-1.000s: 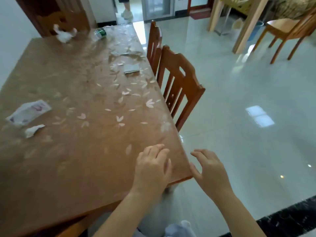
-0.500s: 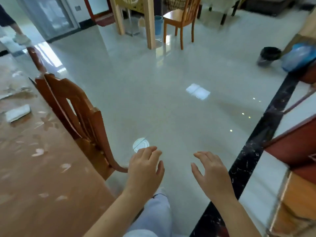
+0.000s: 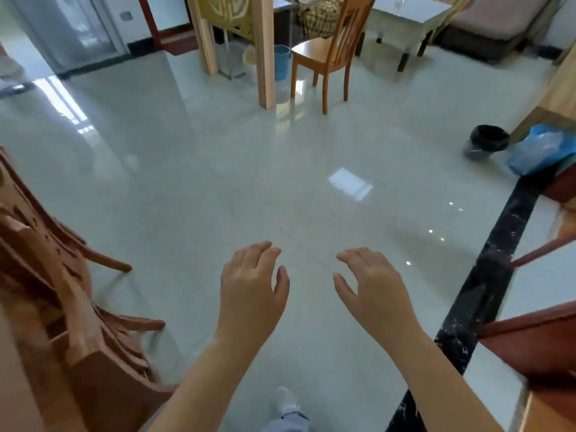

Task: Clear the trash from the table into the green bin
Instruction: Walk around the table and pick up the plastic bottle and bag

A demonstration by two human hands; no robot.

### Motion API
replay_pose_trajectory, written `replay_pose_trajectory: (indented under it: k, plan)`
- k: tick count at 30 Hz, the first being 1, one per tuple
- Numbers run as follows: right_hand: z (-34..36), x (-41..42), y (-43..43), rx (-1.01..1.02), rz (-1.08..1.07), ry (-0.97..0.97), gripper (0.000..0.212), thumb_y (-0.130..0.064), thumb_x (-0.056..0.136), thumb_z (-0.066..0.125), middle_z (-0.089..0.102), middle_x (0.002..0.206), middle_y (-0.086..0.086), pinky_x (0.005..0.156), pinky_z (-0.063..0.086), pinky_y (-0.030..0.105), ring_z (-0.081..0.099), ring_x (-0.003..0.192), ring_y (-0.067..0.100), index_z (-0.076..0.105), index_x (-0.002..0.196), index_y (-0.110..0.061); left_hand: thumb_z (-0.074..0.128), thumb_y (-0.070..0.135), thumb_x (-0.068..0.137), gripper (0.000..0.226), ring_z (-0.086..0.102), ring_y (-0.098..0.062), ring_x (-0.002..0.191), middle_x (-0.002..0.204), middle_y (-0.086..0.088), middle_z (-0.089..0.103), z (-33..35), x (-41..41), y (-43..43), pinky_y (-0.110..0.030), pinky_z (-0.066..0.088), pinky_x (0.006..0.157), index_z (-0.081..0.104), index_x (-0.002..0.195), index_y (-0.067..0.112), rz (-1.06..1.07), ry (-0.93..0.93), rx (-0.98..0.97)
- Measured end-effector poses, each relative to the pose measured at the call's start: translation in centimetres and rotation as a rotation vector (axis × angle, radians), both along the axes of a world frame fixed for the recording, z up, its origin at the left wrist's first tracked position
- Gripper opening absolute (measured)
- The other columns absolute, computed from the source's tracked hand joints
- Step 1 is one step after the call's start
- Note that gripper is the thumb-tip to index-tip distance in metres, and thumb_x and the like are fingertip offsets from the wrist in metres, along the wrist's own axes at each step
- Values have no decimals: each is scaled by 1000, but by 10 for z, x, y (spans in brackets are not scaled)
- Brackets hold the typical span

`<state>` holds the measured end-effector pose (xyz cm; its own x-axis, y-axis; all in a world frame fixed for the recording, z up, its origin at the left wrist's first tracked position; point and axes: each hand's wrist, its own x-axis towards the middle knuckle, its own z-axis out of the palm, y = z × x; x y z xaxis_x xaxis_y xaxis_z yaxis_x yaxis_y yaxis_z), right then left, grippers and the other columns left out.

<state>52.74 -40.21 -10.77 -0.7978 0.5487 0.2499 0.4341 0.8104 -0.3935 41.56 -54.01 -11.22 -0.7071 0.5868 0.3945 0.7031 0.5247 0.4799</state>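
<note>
My left hand (image 3: pixel 254 286) and my right hand (image 3: pixel 371 288) hover side by side over the shiny tiled floor, fingers relaxed and loosely bent, holding nothing. The table and its trash are out of view. No green bin shows. A small bin with a black liner (image 3: pixel 486 141) stands on the floor at the right, beside a blue plastic bag (image 3: pixel 542 151).
Carved wooden chairs (image 3: pixel 62 291) crowd the left edge. A wooden chair (image 3: pixel 327 54), a blue bucket (image 3: pixel 282 62) and wooden posts (image 3: pixel 265 51) stand far ahead. A black marble strip (image 3: pixel 486 275) and red-brown furniture (image 3: pixel 536 341) run along the right. My shoe (image 3: pixel 285 400) is below.
The view has swung right, away from the table, which has left the frame. The chairs slid to the left edge. Both hands stay raised, empty and relaxed.
</note>
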Motion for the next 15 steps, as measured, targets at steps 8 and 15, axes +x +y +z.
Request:
replay_pose_trajectory:
  k: [8,15]
  plan:
    - [-15,-111,47,-35,205,-7,27,-24,72,57,69,89,9,69,55,37,64,81,29,65,92,-8,45,25,78,30,63,-28,87,98,-9,69,-19,-78,14,-37,49,74,65,94,9,236,-48,-120]
    - [-25,-239,124,-25,406,-28,27,-23,70,59,69,90,11,68,54,39,64,83,31,66,92,-8,43,26,77,33,63,-31,85,97,-10,69,-24,-172,72,-37,50,71,66,92,8,442,-73,-210]
